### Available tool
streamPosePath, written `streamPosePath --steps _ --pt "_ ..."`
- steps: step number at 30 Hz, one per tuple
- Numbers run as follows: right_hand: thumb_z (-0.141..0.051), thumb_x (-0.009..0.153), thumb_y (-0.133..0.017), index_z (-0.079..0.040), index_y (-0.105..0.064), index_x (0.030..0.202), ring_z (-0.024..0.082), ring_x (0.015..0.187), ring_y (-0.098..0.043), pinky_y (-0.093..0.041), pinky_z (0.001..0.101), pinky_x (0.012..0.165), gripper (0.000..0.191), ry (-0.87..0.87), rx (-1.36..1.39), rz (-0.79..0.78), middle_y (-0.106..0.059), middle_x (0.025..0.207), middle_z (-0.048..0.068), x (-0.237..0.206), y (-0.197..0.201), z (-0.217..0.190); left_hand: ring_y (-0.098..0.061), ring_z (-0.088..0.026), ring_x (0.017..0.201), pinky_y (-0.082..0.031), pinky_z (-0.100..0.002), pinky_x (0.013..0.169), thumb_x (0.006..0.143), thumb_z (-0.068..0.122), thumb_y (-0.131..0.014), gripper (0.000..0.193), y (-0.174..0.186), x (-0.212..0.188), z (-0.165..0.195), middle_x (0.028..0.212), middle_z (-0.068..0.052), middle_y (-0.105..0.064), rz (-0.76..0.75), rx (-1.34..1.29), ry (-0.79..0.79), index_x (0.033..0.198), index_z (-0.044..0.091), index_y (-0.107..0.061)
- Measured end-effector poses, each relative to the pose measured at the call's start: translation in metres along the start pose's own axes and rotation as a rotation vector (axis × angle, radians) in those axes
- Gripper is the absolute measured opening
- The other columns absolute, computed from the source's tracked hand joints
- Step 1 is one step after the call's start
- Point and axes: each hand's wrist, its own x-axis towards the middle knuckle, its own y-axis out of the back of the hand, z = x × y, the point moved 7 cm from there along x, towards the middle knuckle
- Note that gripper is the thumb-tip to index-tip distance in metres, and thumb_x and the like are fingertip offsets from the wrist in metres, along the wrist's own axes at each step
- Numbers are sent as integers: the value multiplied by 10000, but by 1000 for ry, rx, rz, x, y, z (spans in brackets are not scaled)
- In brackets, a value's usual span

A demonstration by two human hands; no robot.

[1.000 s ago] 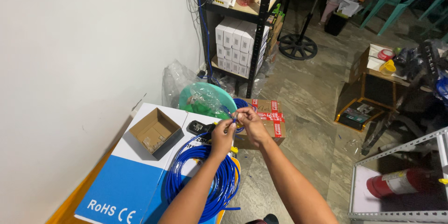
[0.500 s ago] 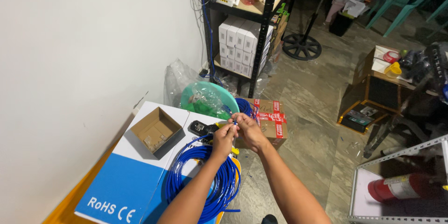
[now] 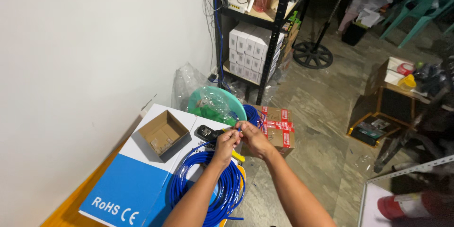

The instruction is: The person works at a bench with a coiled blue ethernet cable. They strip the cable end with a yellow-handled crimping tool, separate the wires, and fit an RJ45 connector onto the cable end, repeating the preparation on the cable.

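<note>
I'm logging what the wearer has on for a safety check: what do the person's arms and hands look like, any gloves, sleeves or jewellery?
Both forearms are bare up to the bottom edge of the picture, with no sleeves in view. The left hand and right hand wear no gloves. No watch, bracelet or ring can be made out, though the fingers are too small to be sure about rings.
</note>
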Motion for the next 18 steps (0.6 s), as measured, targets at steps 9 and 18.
streamPosePath --steps 9,18 --pt "-362 1061 -475 -55 -588 1211 150 785 -591 -543 325 778 360 14 7 -14 -590 882 28 -13 -12 -11 -477 -39 692 -385 -204 639 1059 202 -582 245 -13 -3 15 758 43 -571 -94 68 -76 941 20 -697" --pt "-346 1076 -487 -53 -603 1259 130 795 -557 -535 330 788 365 26 101 -59 -654 1104 54 -12 -19 -29 -486 -36 712 -407 -198 669 1042 183 -578 216 -19 -6 28 805 30 -623 -70 74 -69 1028 24 -724"
